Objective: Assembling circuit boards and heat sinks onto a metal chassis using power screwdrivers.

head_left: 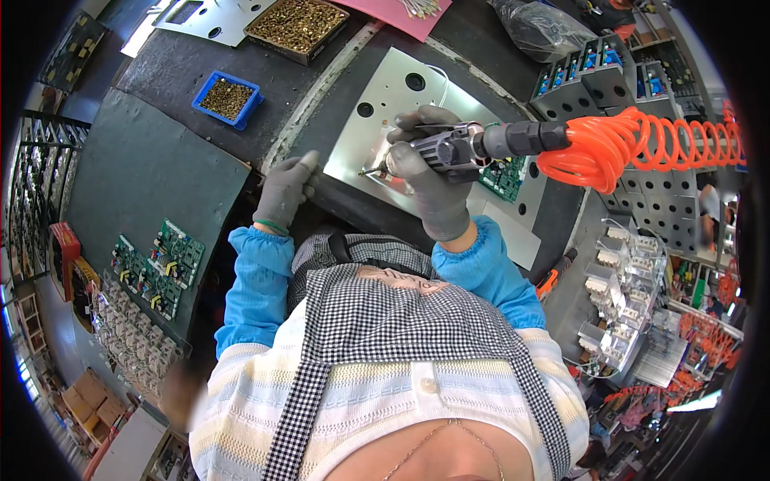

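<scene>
My right hand, in a grey glove, is wrapped round a pneumatic screwdriver. The tool lies nearly level, and its bit points left, low over the near left part of a silver metal panel. Whether the bit touches the panel, I cannot tell. A green circuit board sits on the panel, partly behind the tool and my hand. Just off the panel's left edge is my left hand, also gloved, its fingers curled in and the thumb side toward the panel. What it holds, if anything, is hidden.
An orange coiled air hose runs right from the tool. Brass-coloured screws fill a blue tray and a larger dark tray behind. More circuit boards lie at left. Grey metal boxes stand far right; an orange-handled tool lies nearer.
</scene>
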### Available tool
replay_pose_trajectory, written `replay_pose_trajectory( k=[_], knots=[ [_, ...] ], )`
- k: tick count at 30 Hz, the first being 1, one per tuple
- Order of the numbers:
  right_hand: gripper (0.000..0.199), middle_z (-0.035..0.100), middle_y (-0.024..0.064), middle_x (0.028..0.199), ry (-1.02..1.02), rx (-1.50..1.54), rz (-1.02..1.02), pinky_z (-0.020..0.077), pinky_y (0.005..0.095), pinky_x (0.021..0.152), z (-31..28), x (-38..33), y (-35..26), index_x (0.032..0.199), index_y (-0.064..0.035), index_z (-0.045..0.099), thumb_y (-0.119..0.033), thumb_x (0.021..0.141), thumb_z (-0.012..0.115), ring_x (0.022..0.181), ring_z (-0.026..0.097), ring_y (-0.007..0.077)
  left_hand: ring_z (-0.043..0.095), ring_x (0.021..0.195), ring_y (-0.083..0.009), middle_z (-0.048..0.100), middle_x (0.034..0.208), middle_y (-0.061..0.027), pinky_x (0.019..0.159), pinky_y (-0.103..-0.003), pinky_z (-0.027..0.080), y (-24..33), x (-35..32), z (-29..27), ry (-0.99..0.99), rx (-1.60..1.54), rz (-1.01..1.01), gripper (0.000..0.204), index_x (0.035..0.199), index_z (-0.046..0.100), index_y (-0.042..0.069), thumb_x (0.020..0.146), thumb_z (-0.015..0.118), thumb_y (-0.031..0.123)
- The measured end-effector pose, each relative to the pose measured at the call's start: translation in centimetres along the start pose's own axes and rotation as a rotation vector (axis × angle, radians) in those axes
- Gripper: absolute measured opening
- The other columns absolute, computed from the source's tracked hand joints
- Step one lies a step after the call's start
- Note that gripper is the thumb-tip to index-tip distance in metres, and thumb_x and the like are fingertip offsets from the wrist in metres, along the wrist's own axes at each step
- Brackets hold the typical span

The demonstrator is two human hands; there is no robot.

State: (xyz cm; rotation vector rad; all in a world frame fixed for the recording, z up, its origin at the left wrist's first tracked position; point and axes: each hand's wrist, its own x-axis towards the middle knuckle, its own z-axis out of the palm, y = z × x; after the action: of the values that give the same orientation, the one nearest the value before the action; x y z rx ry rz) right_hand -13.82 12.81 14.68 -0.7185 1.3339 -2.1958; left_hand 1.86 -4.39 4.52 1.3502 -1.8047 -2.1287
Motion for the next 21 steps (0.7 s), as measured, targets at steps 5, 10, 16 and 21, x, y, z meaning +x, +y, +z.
replay_pose_trajectory(
  k=[5,10,16,21],
  knots=[
    [0.048,0.067,0.0077,0.115,-0.158,-0.049,-0.007,0.0558,0.0317,0.091,-0.1,-0.6,1.1,0.126,-0.0049,0.059,0.000,0.083,0.077,0.104,0.066,0.0149,0.054,0.066,-0.0092,0.061,0.074,0.0007,0.062,-0.027,0.044,-1.3,2.2,0.0,0.053,-0.034,0.041,0.055,0.103,0.075,0.004,0.099,0.062,0.057],
    [0.050,0.067,0.0093,0.116,-0.469,-0.124,-0.102,0.0556,0.0323,0.091,0.9,-0.3,0.8,0.126,-0.0040,0.058,0.008,0.081,0.075,0.105,0.066,0.0167,0.053,0.070,-0.0128,0.060,0.077,-0.0017,0.066,-0.031,0.044,-1.7,2.5,1.7,-0.028,-0.015,0.034,0.068,0.107,0.074,-0.003,0.097,0.063,0.063],
    [0.043,0.069,0.0098,0.112,-0.223,-0.099,0.036,0.0581,0.0347,0.091,0.8,0.9,0.9,0.122,-0.0031,0.058,0.006,0.083,0.073,0.102,0.068,0.0182,0.053,0.072,-0.0130,0.060,0.078,-0.0022,0.067,-0.030,0.044,-2.1,3.3,1.8,-0.007,0.015,0.007,0.071,0.112,0.074,-0.005,0.095,0.065,0.063],
    [0.041,0.068,0.0099,0.110,-0.249,-0.111,0.094,0.0585,0.0345,0.090,0.2,1.3,0.7,0.121,-0.0026,0.058,0.004,0.083,0.073,0.101,0.068,0.0178,0.053,0.071,-0.0132,0.061,0.079,-0.0023,0.066,-0.031,0.045,-1.3,2.4,2.0,-0.010,0.026,0.007,0.070,0.112,0.074,-0.005,0.095,0.066,0.062]
  ],
)
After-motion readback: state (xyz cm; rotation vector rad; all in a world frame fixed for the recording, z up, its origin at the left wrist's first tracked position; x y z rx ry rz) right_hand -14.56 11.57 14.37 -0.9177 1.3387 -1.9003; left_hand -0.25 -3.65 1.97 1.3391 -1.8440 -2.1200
